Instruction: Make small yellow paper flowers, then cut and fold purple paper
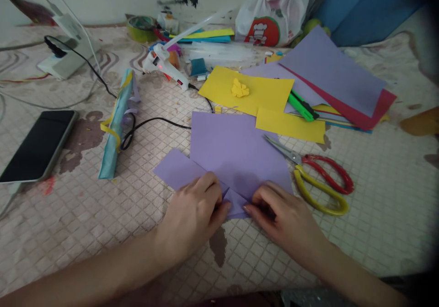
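Note:
A small folded piece of purple paper (236, 203) lies between my two hands, near the front of the table. My left hand (199, 206) pinches its left side, fingers closed. On its right side, my right hand (281, 211) grips the edge between thumb and curled fingers. Under and behind it spreads a larger purple sheet (236, 147), with a purple strip (176, 167) reaching out to the left. Scissors (297, 157) with red and yellow handles rest just right of my right hand, their blades partly open over the large sheet.
Behind are yellow sheets (254, 92), a green cutter (302, 106), a glue gun (168, 69) with its black cable, and stacked purple and red paper (336, 74). At left lie a light blue paper roll (118, 129), a phone (37, 145) and a power strip (68, 58).

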The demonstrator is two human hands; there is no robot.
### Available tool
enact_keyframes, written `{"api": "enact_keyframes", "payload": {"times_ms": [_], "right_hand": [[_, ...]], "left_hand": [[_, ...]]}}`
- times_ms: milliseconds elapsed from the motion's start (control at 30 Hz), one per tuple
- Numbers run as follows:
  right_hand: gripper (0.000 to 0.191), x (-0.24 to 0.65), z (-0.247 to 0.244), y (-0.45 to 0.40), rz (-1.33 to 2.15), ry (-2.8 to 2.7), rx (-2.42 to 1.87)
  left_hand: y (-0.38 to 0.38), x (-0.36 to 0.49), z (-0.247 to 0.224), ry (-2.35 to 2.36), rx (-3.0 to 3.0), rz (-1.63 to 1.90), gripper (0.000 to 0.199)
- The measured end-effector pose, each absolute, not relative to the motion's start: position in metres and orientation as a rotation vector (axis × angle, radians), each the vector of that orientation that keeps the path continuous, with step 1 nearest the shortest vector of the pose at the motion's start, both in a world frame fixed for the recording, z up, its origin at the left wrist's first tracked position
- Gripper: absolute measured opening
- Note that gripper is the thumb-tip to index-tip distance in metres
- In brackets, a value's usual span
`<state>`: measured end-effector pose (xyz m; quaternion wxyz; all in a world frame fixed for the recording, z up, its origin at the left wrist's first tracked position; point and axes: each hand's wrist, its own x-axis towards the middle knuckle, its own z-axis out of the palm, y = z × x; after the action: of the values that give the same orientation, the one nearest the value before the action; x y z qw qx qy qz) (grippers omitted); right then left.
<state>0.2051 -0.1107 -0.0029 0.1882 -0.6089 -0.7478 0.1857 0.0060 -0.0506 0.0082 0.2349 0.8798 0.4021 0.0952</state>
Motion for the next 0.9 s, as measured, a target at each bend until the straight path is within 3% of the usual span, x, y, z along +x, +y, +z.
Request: {"api": "enact_keyframes", "payload": {"times_ms": [133, 467, 900], "right_hand": [[0.011, 0.213, 0.003, -0.115, 0.659, -2.071, -1.683], [0.042, 0.225, -0.008, -0.141, 0.465, -2.246, -1.405], [0.039, 0.224, -0.005, -0.149, 0.425, -2.314, -1.391]], "left_hand": [[-0.051, 0.006, 0.009, 1.116, 2.398, 0.234, 0.016], [-0.049, 0.006, 0.008, 1.098, 2.350, 0.228, 0.018], [-0.049, 0.005, 0.009, 1.086, 2.365, 0.243, 0.019]]}}
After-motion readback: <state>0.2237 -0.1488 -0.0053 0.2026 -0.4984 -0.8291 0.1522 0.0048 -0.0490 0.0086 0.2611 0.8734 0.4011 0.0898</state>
